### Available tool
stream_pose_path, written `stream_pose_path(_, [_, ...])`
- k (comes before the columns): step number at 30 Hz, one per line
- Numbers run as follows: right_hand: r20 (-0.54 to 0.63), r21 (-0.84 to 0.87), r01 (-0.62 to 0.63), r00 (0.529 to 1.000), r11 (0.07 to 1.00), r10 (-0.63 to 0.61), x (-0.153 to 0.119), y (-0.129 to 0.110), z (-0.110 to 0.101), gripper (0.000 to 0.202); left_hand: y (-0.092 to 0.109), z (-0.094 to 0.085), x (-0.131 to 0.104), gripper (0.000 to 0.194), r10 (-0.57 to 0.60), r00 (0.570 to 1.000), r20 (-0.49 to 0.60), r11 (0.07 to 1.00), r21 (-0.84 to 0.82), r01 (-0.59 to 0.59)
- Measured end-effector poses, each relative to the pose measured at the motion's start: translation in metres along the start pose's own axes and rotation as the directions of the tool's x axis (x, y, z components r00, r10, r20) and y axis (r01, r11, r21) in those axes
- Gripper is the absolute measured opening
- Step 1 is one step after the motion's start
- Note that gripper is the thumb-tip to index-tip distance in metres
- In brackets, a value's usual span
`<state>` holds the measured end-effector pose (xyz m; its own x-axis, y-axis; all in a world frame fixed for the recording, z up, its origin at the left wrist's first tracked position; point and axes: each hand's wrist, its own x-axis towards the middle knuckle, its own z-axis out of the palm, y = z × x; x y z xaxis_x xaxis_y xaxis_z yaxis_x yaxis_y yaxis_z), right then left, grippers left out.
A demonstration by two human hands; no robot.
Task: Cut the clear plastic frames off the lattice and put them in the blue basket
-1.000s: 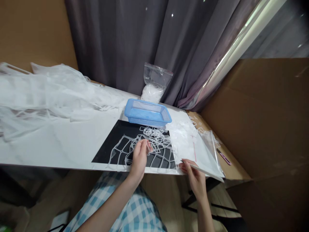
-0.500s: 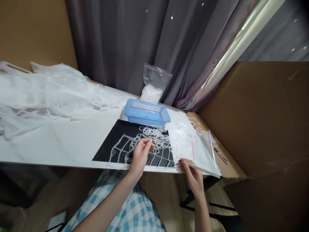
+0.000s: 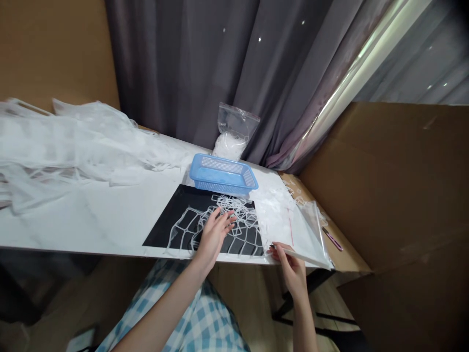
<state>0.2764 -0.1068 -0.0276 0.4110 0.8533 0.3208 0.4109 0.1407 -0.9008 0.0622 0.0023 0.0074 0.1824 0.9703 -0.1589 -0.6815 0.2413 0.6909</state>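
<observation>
Fronting a grey curtain (image 3: 176, 73), a veined white counter (image 3: 95, 220) bore thin angular loops (image 3: 240, 208) on a black sheet (image 3: 186, 195), left hand (image 3: 213, 237) splayed above, right hand (image 3: 293, 270) pinched a dark-tipped tool (image 3: 272, 246)

Dark grey curtain (image 3: 176, 73), star-dotted, hanging beyond left fingers (image 3: 224, 221); pale bright strip (image 3: 354, 68) beyond and right; brown panel (image 3: 54, 54) far left, another (image 3: 399, 195) far right; white tabletop (image 3: 88, 225) beneath; wood-look floor (image 3: 252, 293) lower, nearer viewer.
</observation>
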Motion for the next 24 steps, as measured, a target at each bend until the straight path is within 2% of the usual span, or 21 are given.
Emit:
stream_pose_path(2, [-0.005, 0.010, 0.019, 1.000, 1.000, -0.019, 0.000, -0.002, 0.001, 0.033, 0.006, 0.003, -0.007, 0.061, -0.015, 1.000, -0.002, 1.000, -0.020, 0.015])
stream_pose_path(4, [-0.003, 0.029, 0.048, 0.999, 0.998, -0.048, 0.002, -0.008, 0.002, 0.032, 0.017, 0.004, -0.012, 0.067, -0.018, 1.000, 0.005, 0.999, -0.029, 0.018])
stream_pose_path(7, [0.016, 0.063, 0.119, 0.993, 0.991, -0.120, 0.016, -0.032, 0.003, 0.032, 0.041, 0.001, -0.011, 0.051, -0.045, 0.999, 0.022, 0.999, -0.030, 0.046])
stream_pose_path(11, [0.005, 0.095, 0.272, 0.962, 0.958, -0.273, 0.059, -0.094, 0.003, 0.029, 0.079, -0.012, 0.007, 0.005, -0.153, 0.986, 0.064, 0.988, -0.013, 0.154])
stream_pose_path(13, [-0.003, 0.114, 0.349, 0.936, 0.930, -0.351, 0.086, -0.132, 0.006, 0.029, 0.093, -0.020, 0.014, 0.008, -0.186, 0.979, 0.086, 0.982, 0.000, 0.187])
stream_pose_path(15, [0.041, 0.120, 0.410, 0.908, 0.904, -0.418, 0.113, -0.168, 0.013, 0.028, 0.103, -0.027, 0.017, 0.009, -0.188, 0.977, 0.098, 0.982, 0.012, 0.187])
stream_pose_path(17, [0.107, 0.116, 0.470, 0.870, 0.875, -0.481, 0.136, -0.199, 0.022, 0.028, 0.107, -0.035, 0.014, 0.007, -0.140, 0.986, 0.092, 0.990, 0.009, 0.140])
stream_pose_path(19, [0.150, 0.116, 0.524, 0.830, 0.844, -0.537, 0.154, -0.223, 0.030, 0.031, 0.107, -0.044, 0.011, 0.019, -0.046, 0.997, 0.056, 0.999, -0.009, 0.047])
stream_pose_path(21, [0.170, 0.114, 0.567, 0.798, 0.816, -0.578, 0.169, -0.242, 0.036, 0.034, 0.105, -0.054, 0.009, 0.027, 0.058, 0.998, -0.017, 0.998, -0.021, -0.058])
stream_pose_path(24, [0.216, 0.086, 0.635, 0.741, 0.768, -0.636, 0.191, -0.269, 0.040, 0.037, 0.099, -0.070, 0.011, 0.023, 0.166, 0.976, -0.143, 0.986, -0.011, -0.169])
